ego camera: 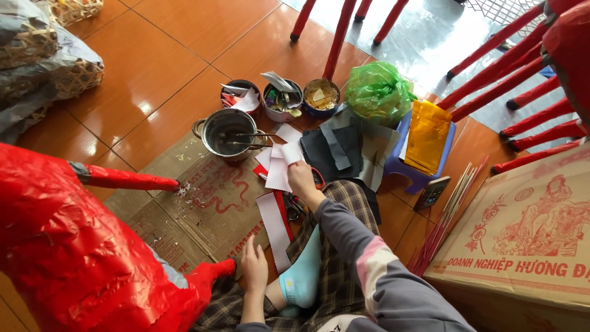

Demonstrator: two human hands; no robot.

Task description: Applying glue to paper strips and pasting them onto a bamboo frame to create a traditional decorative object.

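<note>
My right hand [302,176] reaches forward and grips a stack of small white paper pieces [281,163] just in front of a metal pot [228,132] with two brushes or sticks lying in it. My left hand [254,263] rests flat, fingers together, on the flattened cardboard [203,203] by my knee, touching the end of a long white paper strip [275,230]. It lies next to a red paper-covered leg [212,273] of a large red paper figure [67,246]. Scissors [294,206] lie beside the strip, partly hidden by my arm.
Three small bowls [283,98] of scraps stand behind the pot, with a green plastic bag [377,92], grey paper sheets [344,147] and gold paper on a purple stool [424,138]. A phone [432,192], thin sticks [452,212], a printed carton [528,233] and red frames lie right.
</note>
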